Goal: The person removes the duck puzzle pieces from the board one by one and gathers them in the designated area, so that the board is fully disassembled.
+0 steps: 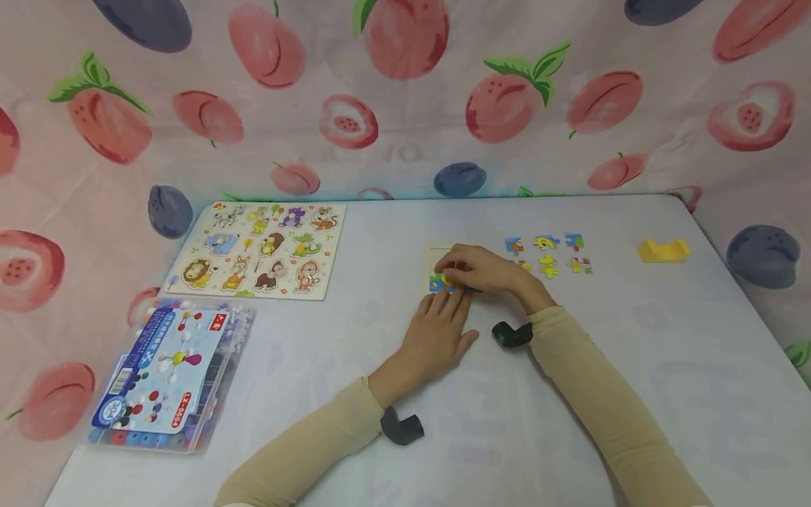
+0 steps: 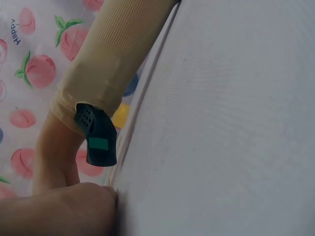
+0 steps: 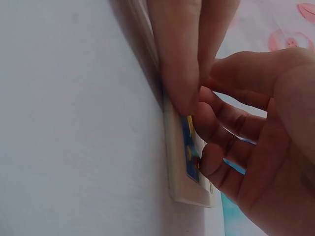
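A small wooden puzzle board (image 1: pixel 430 255) lies mid-table, with blue-and-yellow puzzle pieces (image 1: pixel 437 284) in its near left corner. My right hand (image 1: pixel 484 271) is over it, fingers curled down onto a yellow puzzle piece (image 1: pixel 448 279). In the right wrist view the right hand's (image 3: pixel 266 132) fingertips meet the pieces; part of the grip is hidden behind the left fingers. My left hand (image 1: pixel 434 338) lies with fingers extended, their tips on the board's near edge. In the left wrist view, the left hand (image 2: pixel 64 209) appears at the lower left.
Several loose puzzle pieces (image 1: pixel 548 266) lie in two rows right of the board. Farther right is a yellow block (image 1: pixel 664 251). On the left are an animal puzzle board (image 1: pixel 279 243) and a clear plastic case (image 1: pixel 209 422) of coloured parts. A black device (image 1: pixel 512 334) sits at the right cuff, another black device (image 1: pixel 402 427) at the left.
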Demonstrator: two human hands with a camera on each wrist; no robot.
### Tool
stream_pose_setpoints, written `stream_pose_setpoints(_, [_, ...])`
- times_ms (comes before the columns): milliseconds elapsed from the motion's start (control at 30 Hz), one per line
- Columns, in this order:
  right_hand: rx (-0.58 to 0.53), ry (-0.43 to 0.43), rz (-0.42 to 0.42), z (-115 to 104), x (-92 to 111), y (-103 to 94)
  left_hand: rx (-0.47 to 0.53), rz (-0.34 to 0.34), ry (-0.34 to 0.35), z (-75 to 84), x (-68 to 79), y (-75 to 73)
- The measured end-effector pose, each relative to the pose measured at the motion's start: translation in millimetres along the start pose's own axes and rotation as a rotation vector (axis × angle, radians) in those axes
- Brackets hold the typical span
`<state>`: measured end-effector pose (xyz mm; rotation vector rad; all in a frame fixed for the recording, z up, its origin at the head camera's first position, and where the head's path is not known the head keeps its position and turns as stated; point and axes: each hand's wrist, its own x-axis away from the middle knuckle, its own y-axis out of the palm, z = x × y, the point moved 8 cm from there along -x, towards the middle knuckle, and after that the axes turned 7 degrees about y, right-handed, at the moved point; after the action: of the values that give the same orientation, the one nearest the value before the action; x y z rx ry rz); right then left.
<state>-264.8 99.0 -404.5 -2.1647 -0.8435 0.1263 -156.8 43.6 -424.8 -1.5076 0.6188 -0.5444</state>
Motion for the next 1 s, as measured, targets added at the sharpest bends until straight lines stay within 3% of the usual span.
stream_pose_setpoints(533, [-0.179,-0.027,0.032,-1.1,-3.5,2.1,-0.014,0.010,0.007,0.9,0.5,-4.1])
stream_pose_setpoints(800, [-0.251,-0.061,0.133,0.4,8.8,-18.6,-0.020,0.040,0.012,0.7,0.0,-4.1])
stream_pose_setpoints(1000, [-0.255,-0.026,0.154,-6.7,26.4,-31.3,-0.010,0.041,0.012,0.4,-0.1,-3.6])
